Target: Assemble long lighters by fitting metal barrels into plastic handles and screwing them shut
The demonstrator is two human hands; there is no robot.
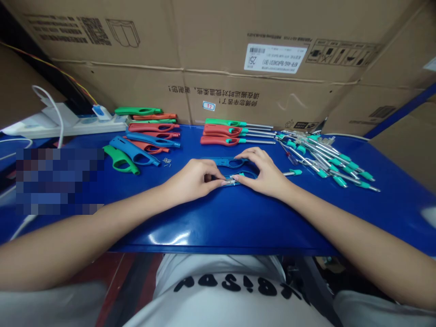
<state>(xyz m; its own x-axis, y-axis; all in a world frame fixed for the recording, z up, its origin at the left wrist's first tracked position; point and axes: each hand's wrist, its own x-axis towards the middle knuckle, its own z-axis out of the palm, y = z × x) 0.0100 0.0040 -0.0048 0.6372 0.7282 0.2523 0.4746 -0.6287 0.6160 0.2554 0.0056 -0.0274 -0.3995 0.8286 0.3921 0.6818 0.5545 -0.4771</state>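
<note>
Two blue halves of a long-reach lighter casing lie on the table before me. The farther blue casing half (223,161) is flat, its trigger loop under my right fingertips. The nearer blue casing half (252,174) is partly hidden by both hands. A small silvery part (230,181) sits in it. My left hand (195,180) is closed, thumb and forefinger pinching the left end of this part. My right hand (267,173) is curved over the nearer half, its thumb pressing by the part's right end. A metal lighter tube (291,173) with a green tip sticks out to the right.
Red and green assembled lighters (238,141) lie at the back. Several casings (136,152) and tiny metal pins (166,161) are at left. A pile of metal tubes with green fittings (327,159) and a screwdriver (292,157) lie right. A carton (211,54) stands behind; a power strip (85,125) sits far left.
</note>
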